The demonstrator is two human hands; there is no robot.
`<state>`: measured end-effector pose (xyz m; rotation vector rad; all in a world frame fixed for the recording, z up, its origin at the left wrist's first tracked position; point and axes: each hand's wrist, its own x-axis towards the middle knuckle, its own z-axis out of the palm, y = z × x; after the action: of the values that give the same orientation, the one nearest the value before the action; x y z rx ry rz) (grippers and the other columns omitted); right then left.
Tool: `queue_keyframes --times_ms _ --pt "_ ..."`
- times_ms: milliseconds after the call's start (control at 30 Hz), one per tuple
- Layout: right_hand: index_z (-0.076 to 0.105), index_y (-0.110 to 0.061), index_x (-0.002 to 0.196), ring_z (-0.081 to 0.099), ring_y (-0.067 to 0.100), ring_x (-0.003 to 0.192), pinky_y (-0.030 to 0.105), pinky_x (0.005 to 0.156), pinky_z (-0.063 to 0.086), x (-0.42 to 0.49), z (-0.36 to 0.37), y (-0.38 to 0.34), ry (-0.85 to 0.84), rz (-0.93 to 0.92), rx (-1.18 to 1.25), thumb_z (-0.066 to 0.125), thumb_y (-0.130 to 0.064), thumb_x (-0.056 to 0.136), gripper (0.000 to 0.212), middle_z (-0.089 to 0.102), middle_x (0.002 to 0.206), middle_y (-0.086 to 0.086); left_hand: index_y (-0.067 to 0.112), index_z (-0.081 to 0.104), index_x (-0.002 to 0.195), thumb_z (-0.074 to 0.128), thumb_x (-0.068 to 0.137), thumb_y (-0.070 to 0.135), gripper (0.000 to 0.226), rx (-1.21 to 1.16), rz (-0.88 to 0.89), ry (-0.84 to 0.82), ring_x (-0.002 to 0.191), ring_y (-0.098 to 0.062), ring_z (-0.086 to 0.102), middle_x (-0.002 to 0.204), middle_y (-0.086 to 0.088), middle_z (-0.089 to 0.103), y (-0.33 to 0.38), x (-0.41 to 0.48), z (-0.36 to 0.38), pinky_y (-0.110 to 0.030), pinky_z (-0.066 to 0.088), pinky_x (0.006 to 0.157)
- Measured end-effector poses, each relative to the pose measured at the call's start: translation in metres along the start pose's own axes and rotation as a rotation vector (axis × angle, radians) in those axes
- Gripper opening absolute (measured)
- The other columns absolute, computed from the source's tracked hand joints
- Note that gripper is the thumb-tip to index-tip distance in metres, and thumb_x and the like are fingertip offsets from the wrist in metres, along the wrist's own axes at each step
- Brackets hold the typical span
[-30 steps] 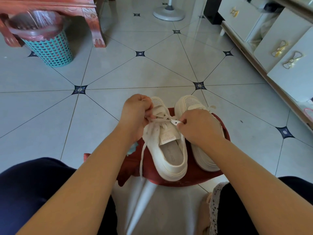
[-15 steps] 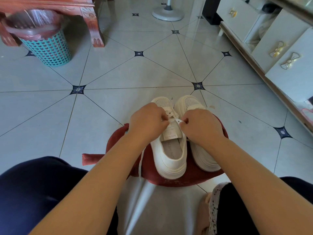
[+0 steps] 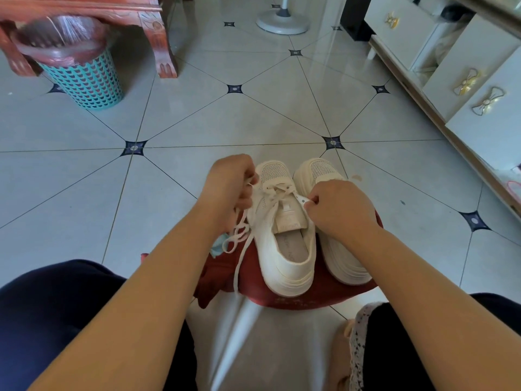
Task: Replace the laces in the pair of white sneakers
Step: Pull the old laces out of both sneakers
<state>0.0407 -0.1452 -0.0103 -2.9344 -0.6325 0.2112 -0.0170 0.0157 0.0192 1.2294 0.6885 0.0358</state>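
I am working over a left sneaker [image 3: 284,249] and a right sneaker [image 3: 348,263], 2 white shoes standing side by side on a red cushion [image 3: 296,301], toes pointing away from me. My left hand [image 3: 229,190] is curling round the lace [image 3: 238,234] just off the left sneaker's outer side, the slack looping down over the cushion's left edge. My right hand [image 3: 338,210] is pinching the lace's other end at the eyelets, hiding part of the right sneaker near the cushion's right edge.
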Motion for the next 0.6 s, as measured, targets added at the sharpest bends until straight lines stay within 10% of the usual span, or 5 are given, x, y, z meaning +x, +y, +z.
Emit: queue_keyframes --times_ms 100,267,433,600 --pt "0.031 -0.018 0.053 0.033 0.013 0.05 0.026 0.045 0.021 0.0 0.0 0.004 0.016 0.007 0.012 0.047 -0.019 0.087 0.038 0.034 0.054 -0.001 0.01 0.044 0.06 0.046 0.08 0.004 0.021 0.506 0.13 0.156 0.035 -0.01 0.034 0.059 -0.003 0.04 0.01 0.012 -0.009 -0.021 0.029 0.044" --pt "0.04 -0.019 0.061 0.039 0.012 0.055 0.025 0.046 0.024 0.001 0.003 -0.001 0.002 -0.02 -0.026 0.045 -0.024 0.091 0.031 0.04 0.059 -0.004 0.025 0.059 0.087 0.059 0.08 0.028 0.008 1.058 0.348 -0.005 0.099 -0.015 0.053 0.101 0.008 0.058 -0.021 0.009 -0.008 -0.031 0.045 0.083" --pt "0.056 -0.025 0.115 0.056 0.019 0.096 0.028 0.07 0.04 -0.001 0.002 -0.007 0.028 -0.049 0.156 0.05 -0.026 0.091 0.026 0.061 0.104 -0.002 0.032 0.058 0.093 0.064 0.078 0.041 0.018 1.08 0.386 -0.046 0.101 -0.015 0.052 0.102 0.008 0.059 -0.033 0.016 -0.004 -0.043 0.041 0.095" --pt "0.058 -0.031 0.121 0.05 0.023 0.106 0.034 0.084 0.045 0.008 0.01 -0.017 0.049 -0.168 0.193 0.048 -0.019 0.092 0.033 0.051 0.113 0.006 0.032 0.054 0.092 0.065 0.071 0.051 0.031 0.941 0.359 -0.116 0.086 -0.011 0.054 0.081 0.015 0.055 -0.036 0.011 0.003 -0.039 0.045 0.086"
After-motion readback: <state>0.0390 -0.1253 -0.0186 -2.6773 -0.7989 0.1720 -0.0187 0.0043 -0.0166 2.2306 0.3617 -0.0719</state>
